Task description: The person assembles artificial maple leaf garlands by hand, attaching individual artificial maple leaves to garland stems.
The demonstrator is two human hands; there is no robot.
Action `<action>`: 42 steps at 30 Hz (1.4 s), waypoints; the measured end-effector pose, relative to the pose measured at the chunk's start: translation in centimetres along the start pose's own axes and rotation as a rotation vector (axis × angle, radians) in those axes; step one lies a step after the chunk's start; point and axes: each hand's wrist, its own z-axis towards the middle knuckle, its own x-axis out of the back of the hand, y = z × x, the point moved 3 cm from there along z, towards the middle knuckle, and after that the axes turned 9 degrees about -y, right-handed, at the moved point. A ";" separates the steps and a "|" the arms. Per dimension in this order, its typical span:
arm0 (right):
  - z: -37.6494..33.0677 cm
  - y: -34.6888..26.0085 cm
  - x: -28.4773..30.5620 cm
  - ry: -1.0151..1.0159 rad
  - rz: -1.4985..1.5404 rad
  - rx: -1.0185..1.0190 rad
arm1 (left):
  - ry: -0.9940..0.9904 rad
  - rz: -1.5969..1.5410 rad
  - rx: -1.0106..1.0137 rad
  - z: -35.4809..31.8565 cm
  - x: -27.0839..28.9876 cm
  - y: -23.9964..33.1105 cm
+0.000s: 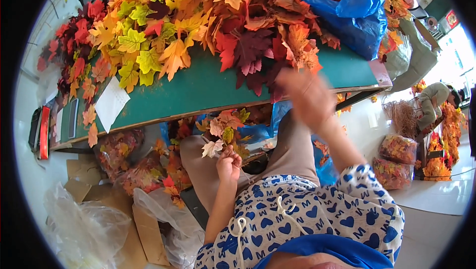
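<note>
My left hand (228, 162) is closed around the stems of a small bunch of artificial autumn leaves (224, 131), held above my lap. My right hand (305, 93) is raised toward the edge of the green table (198, 90), blurred by motion, close to the dark red leaves (253, 53) at the near side of a big heap of artificial leaves (188, 16); its fingers look spread and I see nothing in it. The heap mixes yellow, orange, red and maroon leaves.
A blue plastic bag (357, 18) of leaves lies at the table's right end. A white paper (110, 103) lies on the table's left. Bags of leaves (129, 162), cardboard (91, 179) and clear plastic (89, 224) sit on the floor at left. Another person (431, 101) sits at far right.
</note>
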 end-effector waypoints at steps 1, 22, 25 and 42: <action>1.4 2.9 0.5 0.149 0.034 -0.111 | -0.050 -0.009 0.010 -0.2 0.3 0.4; 8.6 12.2 0.1 -0.103 0.051 0.011 | -0.402 -0.168 0.300 -0.1 -0.6 0.1; 11.7 13.8 -4.7 -0.361 -0.139 0.079 | -0.403 -0.149 0.312 -0.3 -1.4 0.0; 14.5 18.2 -0.4 -0.067 -0.205 -0.361 | -0.426 -0.125 0.262 -3.4 -3.6 1.3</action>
